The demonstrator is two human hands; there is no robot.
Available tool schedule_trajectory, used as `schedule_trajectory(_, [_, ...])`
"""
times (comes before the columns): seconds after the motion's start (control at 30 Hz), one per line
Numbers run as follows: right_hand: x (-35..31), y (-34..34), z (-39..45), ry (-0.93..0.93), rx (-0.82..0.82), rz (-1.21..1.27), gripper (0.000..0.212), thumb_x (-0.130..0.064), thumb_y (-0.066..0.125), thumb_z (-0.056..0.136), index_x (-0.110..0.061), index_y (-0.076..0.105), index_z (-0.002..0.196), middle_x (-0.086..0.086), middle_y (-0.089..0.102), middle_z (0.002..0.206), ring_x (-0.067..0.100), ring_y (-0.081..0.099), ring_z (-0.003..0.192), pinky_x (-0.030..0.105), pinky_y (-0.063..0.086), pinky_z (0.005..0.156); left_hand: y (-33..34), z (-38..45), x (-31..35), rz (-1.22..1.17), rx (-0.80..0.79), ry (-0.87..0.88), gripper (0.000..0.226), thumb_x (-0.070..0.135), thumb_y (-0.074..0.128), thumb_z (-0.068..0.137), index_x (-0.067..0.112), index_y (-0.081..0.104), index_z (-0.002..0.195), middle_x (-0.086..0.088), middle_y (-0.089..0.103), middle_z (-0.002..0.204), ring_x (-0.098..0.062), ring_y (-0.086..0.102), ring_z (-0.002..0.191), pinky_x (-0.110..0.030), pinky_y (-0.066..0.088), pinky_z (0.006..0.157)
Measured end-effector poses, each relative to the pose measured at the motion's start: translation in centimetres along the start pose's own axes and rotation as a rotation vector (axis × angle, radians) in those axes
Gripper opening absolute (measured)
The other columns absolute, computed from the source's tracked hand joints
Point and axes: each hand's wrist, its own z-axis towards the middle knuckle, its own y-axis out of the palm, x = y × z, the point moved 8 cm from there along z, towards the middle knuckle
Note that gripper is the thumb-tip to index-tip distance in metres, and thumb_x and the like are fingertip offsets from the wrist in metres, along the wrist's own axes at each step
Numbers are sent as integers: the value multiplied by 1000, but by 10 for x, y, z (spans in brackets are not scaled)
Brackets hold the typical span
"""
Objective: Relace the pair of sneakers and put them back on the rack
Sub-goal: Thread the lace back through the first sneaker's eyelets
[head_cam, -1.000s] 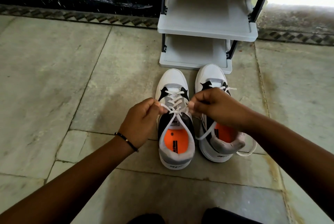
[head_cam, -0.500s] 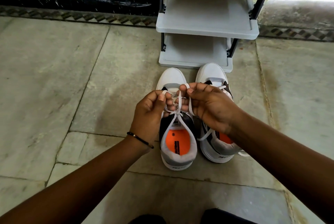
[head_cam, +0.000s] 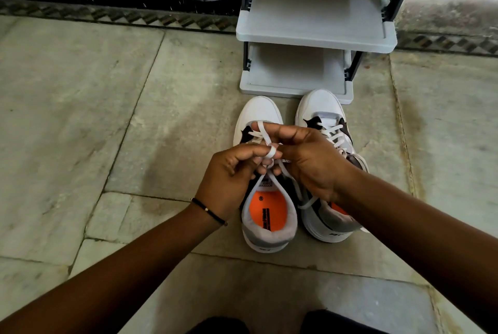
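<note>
Head view — both hands (head_cam: 272, 164) pinch sneaker lace (head_cam: 262, 133).

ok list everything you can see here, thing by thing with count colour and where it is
sneakers: 2, white, black and grey with orange insoles, side by side on the floor before the rack; left sneaker, right sneaker
laces: white; the left sneaker's lace is looped in the fingers, the right sneaker's laces are threaded with a loose end trailing
shoe rack: 1, grey shelves on a black frame, both visible shelves bare, top centre
floor: grey stone slabs
patterned border: 1, dark strip along the far floor edge
bracelet: 1, black, left wrist
left hand: pinching the lace
right hand: pinching the lace
</note>
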Motion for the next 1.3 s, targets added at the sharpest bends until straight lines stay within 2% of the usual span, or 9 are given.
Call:
schedule_trajectory(0.13, [-1,-6,-1,-27,77,10,28,13,56,79,0,63,103,13,64,78,15,59,54,20,47,47,-2,3,-2,-109,8,-76,19,-2,51,87,17,54,84,7,72,63,-5,64,60,-13,49,58])
schedule_trajectory(0.23, [1,-14,-2,-5,119,29,22,14,59,76,-1,61,91,5,68,66,13,62,51,20,52,49,-2,5,-4,-118,-10,-118,20,2,58,82,17,45,86,11,73,60,-4,67,58,-11,48,56])
schedule_trajectory(0.53, [-6,-13,-8,-138,139,-186,11,4,61,81,4,68,90,20,69,80,21,64,68,26,52,63,-7,10,-18,-123,23,-251,9,6,62,81,3,59,89,9,73,58,-5,68,57,-15,52,52])
schedule_trajectory(0.67, [-17,-7,-7,-150,-8,-398,15,2,63,81,-2,67,95,19,72,87,32,69,81,40,56,72,-9,8,-21,-189,71,-301,6,7,62,81,4,57,83,6,72,55,-5,67,54,-15,52,50])
schedule_trajectory(0.8, [-27,-3,-8,-244,-29,-625,14,-8,72,76,-11,67,88,9,73,79,16,68,67,35,58,66,-7,9,-18,-136,31,-283,12,6,63,81,10,54,74,8,71,55,-7,68,56,-18,55,53])
schedule_trajectory(0.97, [-31,-9,-8,-297,42,-559,6,-7,71,77,-3,67,80,18,71,78,31,68,74,42,55,74,-3,10,-13,-176,-66,-271,12,3,57,84,10,53,76,4,73,61,-10,69,61,-22,57,57])
schedule_trajectory(1.1, [-25,-13,-7,-253,80,-498,8,-5,67,80,2,64,81,17,71,78,25,69,72,42,57,75,-3,9,-11,-182,-117,-243,8,7,52,87,11,52,80,2,74,66,-13,70,66,-28,57,63])
schedule_trajectory(1.23, [-26,-10,-9,-250,61,-584,6,-6,64,83,-6,69,86,7,72,80,14,66,71,26,54,68,-3,9,-6,-146,-154,-203,9,3,54,86,11,51,84,3,74,67,-12,70,67,-28,57,67])
schedule_trajectory(1.3, [-24,-11,-9,-228,52,-601,11,-7,61,85,-8,71,89,9,73,82,21,67,70,32,54,69,-3,10,-10,-174,-158,-241,18,-2,56,84,13,50,91,3,75,66,-11,69,65,-28,57,69])
